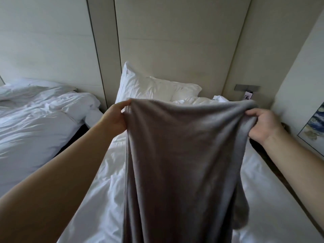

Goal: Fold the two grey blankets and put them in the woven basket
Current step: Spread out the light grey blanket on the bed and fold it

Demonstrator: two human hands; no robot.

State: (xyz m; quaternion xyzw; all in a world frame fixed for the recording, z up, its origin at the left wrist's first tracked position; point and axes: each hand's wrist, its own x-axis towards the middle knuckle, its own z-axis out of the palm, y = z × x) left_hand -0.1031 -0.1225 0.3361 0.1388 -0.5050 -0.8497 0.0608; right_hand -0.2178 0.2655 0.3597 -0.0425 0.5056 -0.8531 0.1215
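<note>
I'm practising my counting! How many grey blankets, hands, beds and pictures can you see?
Grey blanket: 1
Hands: 2, the left hand and the right hand, both gripping the blanket's top edge
Beds: 2, the bed in front and the bed on the left
Framed picture: 1
Total: 6

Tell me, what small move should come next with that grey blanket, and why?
Probably bring the two hands together so the top corners meet, halving it. The left hand and right hand each grip one end of the top edge of the grey blanket, which hangs loose and wide over the white bed.
</note>
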